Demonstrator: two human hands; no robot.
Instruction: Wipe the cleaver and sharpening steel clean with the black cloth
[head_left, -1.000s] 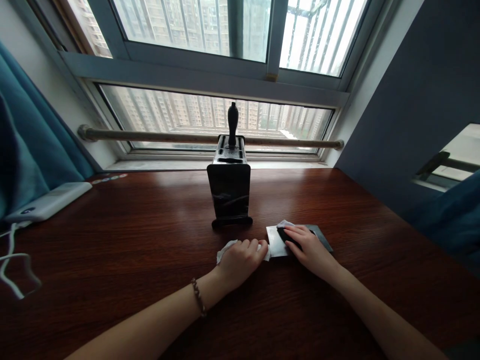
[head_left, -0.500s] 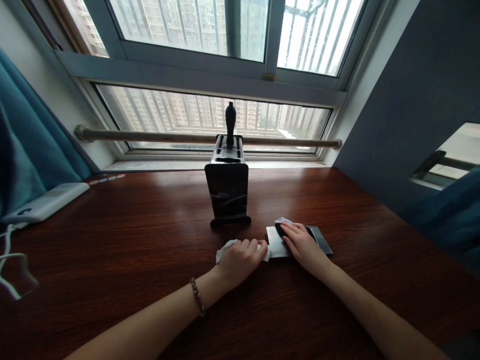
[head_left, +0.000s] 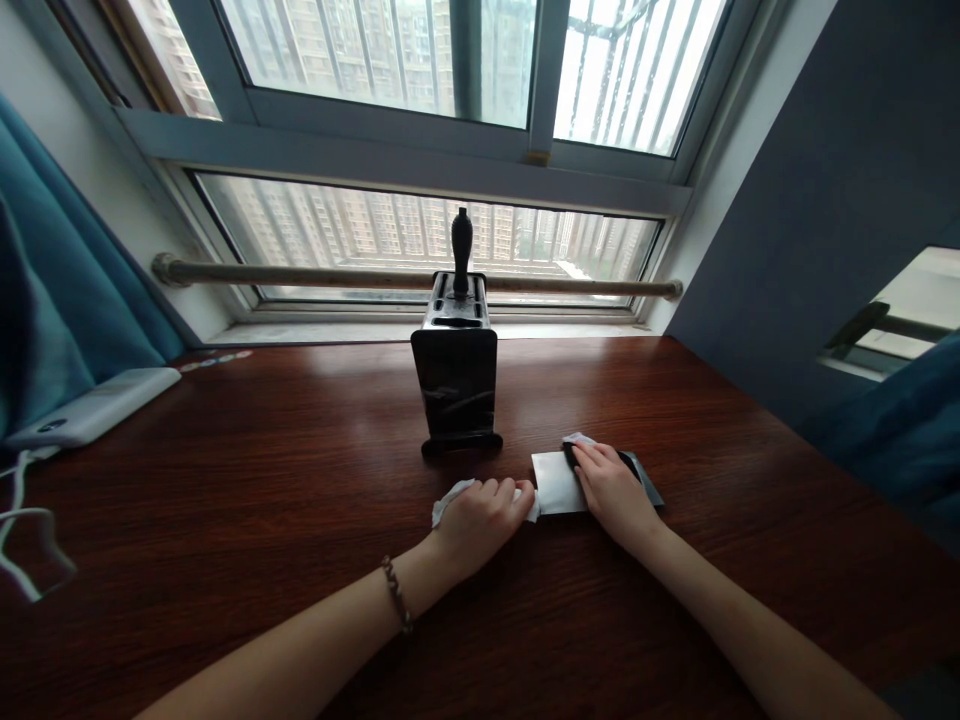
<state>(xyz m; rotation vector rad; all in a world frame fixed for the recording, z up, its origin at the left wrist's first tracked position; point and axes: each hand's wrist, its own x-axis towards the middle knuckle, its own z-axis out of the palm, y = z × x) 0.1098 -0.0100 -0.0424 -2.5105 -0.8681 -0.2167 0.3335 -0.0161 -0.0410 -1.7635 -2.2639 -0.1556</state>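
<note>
A cleaver with a broad, shiny rectangular blade (head_left: 556, 484) lies low over the table, its blade pointing right. My left hand (head_left: 486, 520) is closed around its handle end, with crumpled white tissue (head_left: 450, 496) showing on both sides of the fist; the handle itself is hidden. On the blade's right half my right hand (head_left: 616, 495) presses a flat black pad (head_left: 628, 462), fingers laid over it. White tissue (head_left: 577, 438) pokes out past those fingertips. The blade's grey far end (head_left: 649, 484) shows beyond the hand.
A black and steel knife block (head_left: 456, 385) stands just beyond my hands, one dark-handled knife (head_left: 462, 245) upright in it. At the left lies a white device (head_left: 97, 405) with a white cable (head_left: 46, 545). The wooden table (head_left: 300, 420) reaches the window sill; a blue curtain (head_left: 67, 260) hangs left.
My right hand has slid a little to the right along the blade with the black pad and tissue, baring more metal. My left hand has stayed in place.
</note>
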